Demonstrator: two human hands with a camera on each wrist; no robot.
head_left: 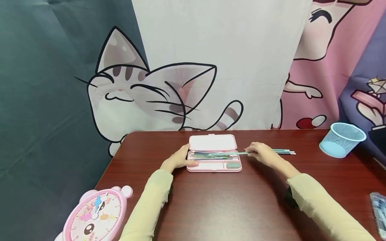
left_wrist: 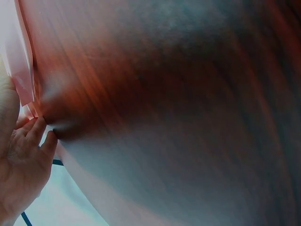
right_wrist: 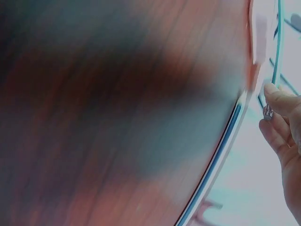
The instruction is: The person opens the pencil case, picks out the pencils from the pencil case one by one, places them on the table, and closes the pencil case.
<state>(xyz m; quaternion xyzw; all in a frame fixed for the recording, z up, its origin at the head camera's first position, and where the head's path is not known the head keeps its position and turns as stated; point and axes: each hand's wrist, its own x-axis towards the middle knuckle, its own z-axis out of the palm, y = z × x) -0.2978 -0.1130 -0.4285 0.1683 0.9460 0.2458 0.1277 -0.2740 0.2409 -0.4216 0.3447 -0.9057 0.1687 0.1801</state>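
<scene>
A pink pencil case [head_left: 209,166] lies with its lid [head_left: 212,143] raised behind it. Several pencils [head_left: 200,154] fill its long back compartment, and a grey-green eraser [head_left: 233,165] sits in the front right one. My left hand [head_left: 177,158] holds the case's left end, the thumb over the front part and the fingers along the side. With thumb and fingertips my right hand [head_left: 262,154] pinches a light green pencil [right_wrist: 278,42] near its metal-capped end; the rest of it reaches left over the compartment.
More pencils [head_left: 283,151] lie on the brown table [head_left: 223,201] right of my right hand. A blue mesh pen holder [head_left: 342,140] stands at the back right. Front left is a pink clock [head_left: 94,216]; a clear case [head_left: 378,211] lies at the right edge.
</scene>
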